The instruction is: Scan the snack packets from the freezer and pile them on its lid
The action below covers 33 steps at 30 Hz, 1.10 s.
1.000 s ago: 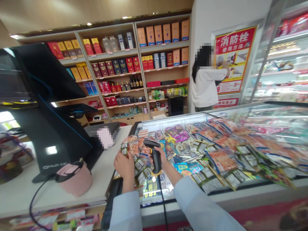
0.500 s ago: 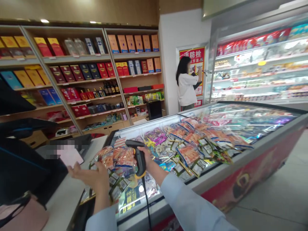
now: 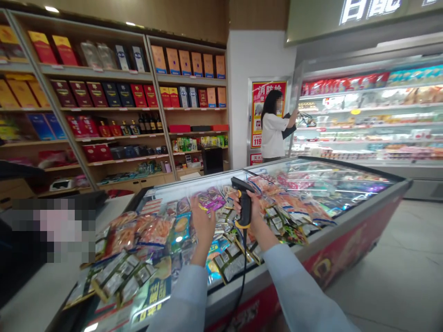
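Scanner [image 3: 245, 208], black with yellow trim, sits over the near left part of a glass-topped display chest [image 3: 356, 235]. Right hand [image 3: 254, 211] has it, fingers wrapped round the grip. Grip roughly upright, head tilted up toward the far left. Black cable [image 3: 242, 272] drops from its base past the near edge of the chest.

Left hand [image 3: 203, 219] is just left of the scanner, apart from it. Fingers extended, nothing grasped that I can see. It's in front of some purple packs [image 3: 212, 198]; can't tell if fingertips touch anything.

Packets are in two groups. Left group, left of the left hand: clear packs with orange contents [image 3: 155, 229] on the far side, green-and-silver packs [image 3: 121, 276] nearer, overlapping, at the chest's left end. Right group, right of and beyond the scanner: more orange packs [image 3: 292, 203], plus green-and-silver ones [image 3: 230, 263] close to the near edge. Blue packs [image 3: 182, 226] show between the groups; can't tell whether on or under the glass.

White bench [image 3: 38, 281] at near left. Blurred patch there hides what's on it.

Far side: shelving [image 3: 154, 83] with boxed goods at left, person in white top [image 3: 273, 138] by a red-and-yellow poster [image 3: 257, 124], lit refrigerated shelves [image 3: 346, 131] at right.
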Each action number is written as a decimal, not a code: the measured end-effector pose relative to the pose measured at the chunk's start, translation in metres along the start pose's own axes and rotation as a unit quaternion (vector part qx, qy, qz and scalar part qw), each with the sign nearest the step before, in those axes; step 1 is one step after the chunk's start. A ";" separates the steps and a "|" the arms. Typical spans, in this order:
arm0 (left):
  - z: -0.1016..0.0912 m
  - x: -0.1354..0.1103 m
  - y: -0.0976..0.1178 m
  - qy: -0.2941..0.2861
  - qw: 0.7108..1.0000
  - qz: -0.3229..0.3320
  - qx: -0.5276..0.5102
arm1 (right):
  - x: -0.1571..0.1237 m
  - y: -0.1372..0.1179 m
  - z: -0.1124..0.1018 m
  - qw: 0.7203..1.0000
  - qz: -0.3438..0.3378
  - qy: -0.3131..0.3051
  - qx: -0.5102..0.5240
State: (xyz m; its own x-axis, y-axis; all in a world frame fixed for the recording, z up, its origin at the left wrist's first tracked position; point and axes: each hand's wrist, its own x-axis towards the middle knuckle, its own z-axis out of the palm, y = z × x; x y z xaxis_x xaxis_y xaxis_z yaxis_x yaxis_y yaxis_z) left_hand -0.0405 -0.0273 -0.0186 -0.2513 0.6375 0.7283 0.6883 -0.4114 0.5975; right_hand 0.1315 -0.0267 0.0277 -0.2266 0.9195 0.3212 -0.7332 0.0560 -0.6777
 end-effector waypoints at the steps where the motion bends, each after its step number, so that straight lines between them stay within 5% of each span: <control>1: 0.012 -0.004 -0.001 -0.017 1.000 0.006 0.024 | -0.004 -0.008 -0.011 1.000 0.000 0.004 -0.010; 5: 0.041 -0.017 -0.008 -0.098 0.984 -0.010 0.150 | -0.014 -0.022 -0.052 0.999 0.007 0.018 -0.027; 9: 0.048 -0.022 -0.011 -0.188 0.957 -0.037 0.216 | -0.016 -0.015 -0.076 0.999 -0.005 0.034 -0.029; 17: 0.051 -0.018 -0.010 -0.300 0.945 -0.070 0.110 | -0.013 -0.008 -0.085 0.995 -0.044 0.083 -0.025; 25: 0.040 -0.007 -0.011 -0.165 0.985 -0.040 -0.010 | -0.015 -0.015 -0.081 0.991 -0.022 0.105 -0.079; 33: 0.015 0.013 -0.016 -0.029 0.995 -0.072 0.066 | -0.024 -0.018 -0.078 0.987 0.024 0.095 -0.129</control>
State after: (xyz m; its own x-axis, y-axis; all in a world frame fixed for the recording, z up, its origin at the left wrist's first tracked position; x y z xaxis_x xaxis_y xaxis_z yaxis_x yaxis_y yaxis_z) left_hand -0.0439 -0.0028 -0.0240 -0.3166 0.7219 0.6153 0.7321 -0.2266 0.6425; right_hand 0.1997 -0.0194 -0.0194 -0.1148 0.9784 0.1721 -0.5317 0.0858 -0.8425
